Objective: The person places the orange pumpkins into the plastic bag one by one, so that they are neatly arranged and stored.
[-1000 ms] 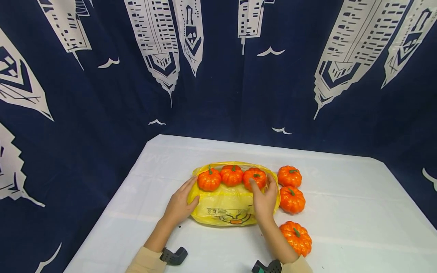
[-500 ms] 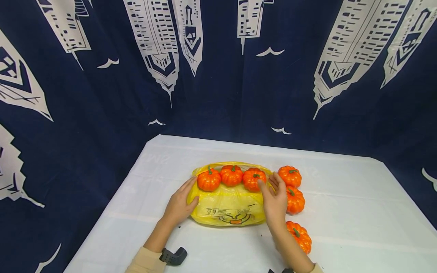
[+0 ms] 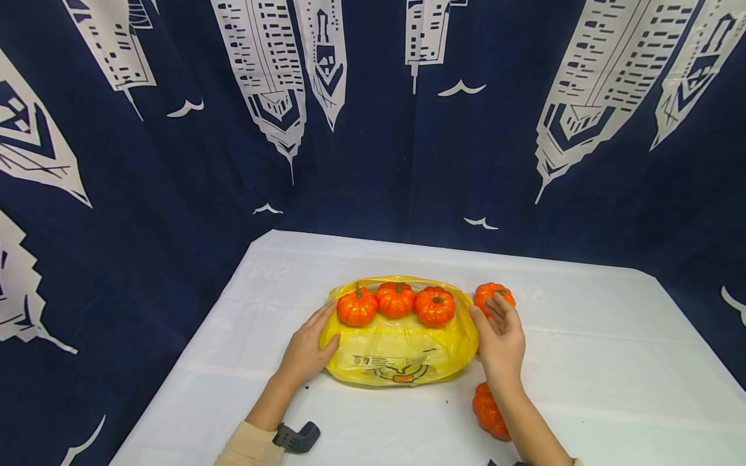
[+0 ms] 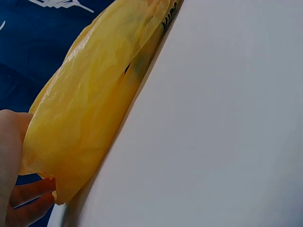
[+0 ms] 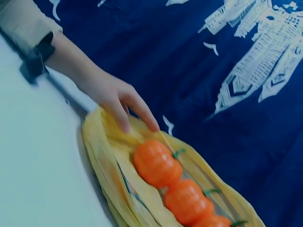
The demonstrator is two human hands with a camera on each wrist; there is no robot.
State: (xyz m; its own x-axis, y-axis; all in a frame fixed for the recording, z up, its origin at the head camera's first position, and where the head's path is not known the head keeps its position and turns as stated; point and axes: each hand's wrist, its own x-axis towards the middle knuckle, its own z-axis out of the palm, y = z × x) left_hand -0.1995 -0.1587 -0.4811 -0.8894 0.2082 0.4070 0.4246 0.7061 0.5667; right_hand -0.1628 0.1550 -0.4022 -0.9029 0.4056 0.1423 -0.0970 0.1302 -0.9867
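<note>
Right hand (image 3: 504, 346) relaxed, empty; I judge the step a reach to a loose pumpkin (image 3: 487, 292) just ahead (my left hand (image 3: 305, 353) rests, uncurled, against the yellow bag (image 3: 396, 340)); next calls for a grasp.

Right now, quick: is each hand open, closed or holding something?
Left hand: open, fingers against the yellow bag.
Right hand: open, just right of the bag; cannot tell whether it touches a pumpkin.
</note>
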